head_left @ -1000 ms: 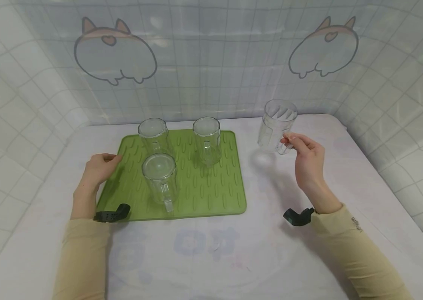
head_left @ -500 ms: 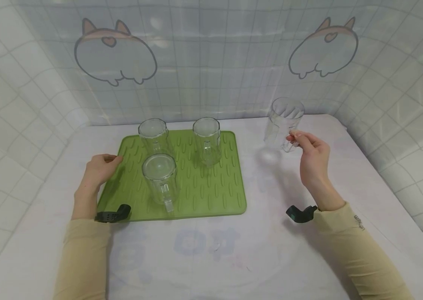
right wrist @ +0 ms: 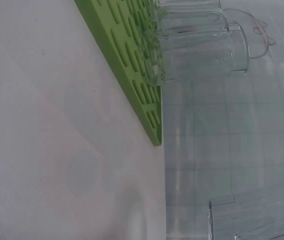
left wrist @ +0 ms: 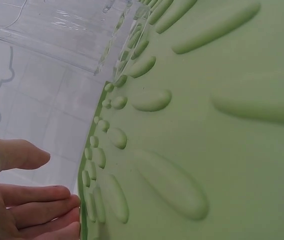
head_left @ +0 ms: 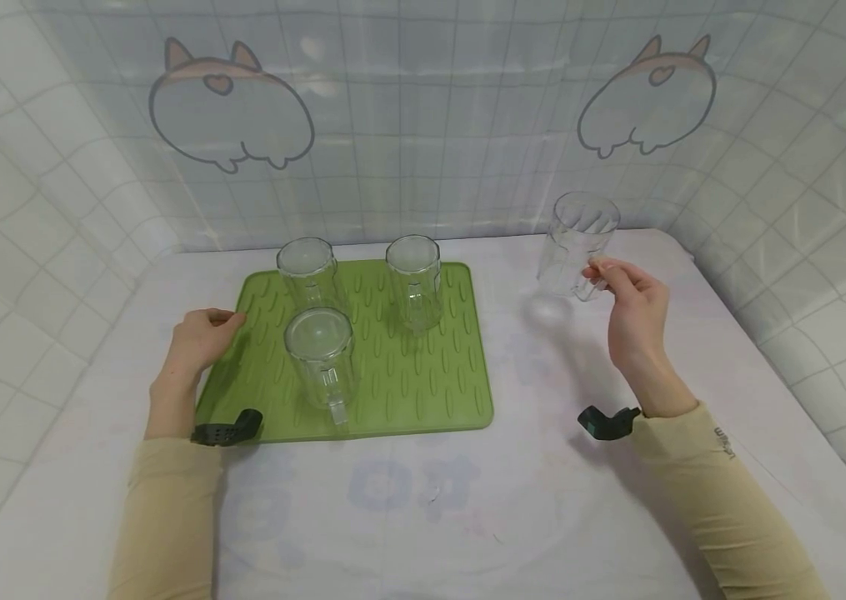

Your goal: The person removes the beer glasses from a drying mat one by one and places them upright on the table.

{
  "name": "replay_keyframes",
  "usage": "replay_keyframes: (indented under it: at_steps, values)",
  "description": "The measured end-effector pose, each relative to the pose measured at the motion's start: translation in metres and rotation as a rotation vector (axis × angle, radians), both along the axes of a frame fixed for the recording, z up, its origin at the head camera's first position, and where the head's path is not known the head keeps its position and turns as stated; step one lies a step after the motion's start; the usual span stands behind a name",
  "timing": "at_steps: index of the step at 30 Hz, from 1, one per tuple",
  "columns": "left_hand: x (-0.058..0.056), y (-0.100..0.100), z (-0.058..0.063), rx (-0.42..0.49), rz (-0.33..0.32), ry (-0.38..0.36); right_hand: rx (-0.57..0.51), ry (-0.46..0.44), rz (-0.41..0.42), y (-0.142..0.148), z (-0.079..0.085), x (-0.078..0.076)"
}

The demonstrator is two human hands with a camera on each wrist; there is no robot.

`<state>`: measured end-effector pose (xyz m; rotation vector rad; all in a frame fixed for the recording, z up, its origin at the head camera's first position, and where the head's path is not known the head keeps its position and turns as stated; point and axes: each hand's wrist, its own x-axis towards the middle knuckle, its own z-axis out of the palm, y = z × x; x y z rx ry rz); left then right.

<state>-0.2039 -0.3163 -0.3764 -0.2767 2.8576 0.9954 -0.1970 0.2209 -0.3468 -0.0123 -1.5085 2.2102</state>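
My right hand [head_left: 636, 312] pinches the handle of a clear glass mug [head_left: 568, 250] at the back right. The mug hangs over the white table, its shadow in front of it. My left hand [head_left: 201, 337] lies beside the left edge of a green ridged mat [head_left: 423, 383]. In the left wrist view its fingers are loosely extended, fingertips right at the mat's rim. Three more glass mugs stand on the mat: one at the back left [head_left: 307, 275], one at the back right [head_left: 413, 279] and one in front [head_left: 319, 337], its handle facing me. These look upside down.
A pale tiled-pattern curtain [head_left: 430, 125] with cartoon drawings rises behind the table, and similar sheets close in both sides. White cloth [head_left: 535, 467] covers the table in front and right of the mat. Black wrist cameras [head_left: 608, 422] sit at both cuffs.
My right hand has carried the glass mug rightward and slightly toward the back. The left hand, the mat and the three mugs on it stay practically where they were.
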Motion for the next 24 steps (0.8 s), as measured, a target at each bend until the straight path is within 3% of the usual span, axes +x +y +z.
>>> replay_keyframes:
  at_steps: [16, 24]
  values:
    - [-0.001, 0.000, -0.002, -0.016, -0.001, -0.007, 0.006, -0.033, -0.022, 0.010, -0.002, -0.004]
    - [-0.001, 0.000, -0.001, -0.019, 0.002, -0.013, -0.050, -0.009, -0.031, 0.016, -0.004, -0.010]
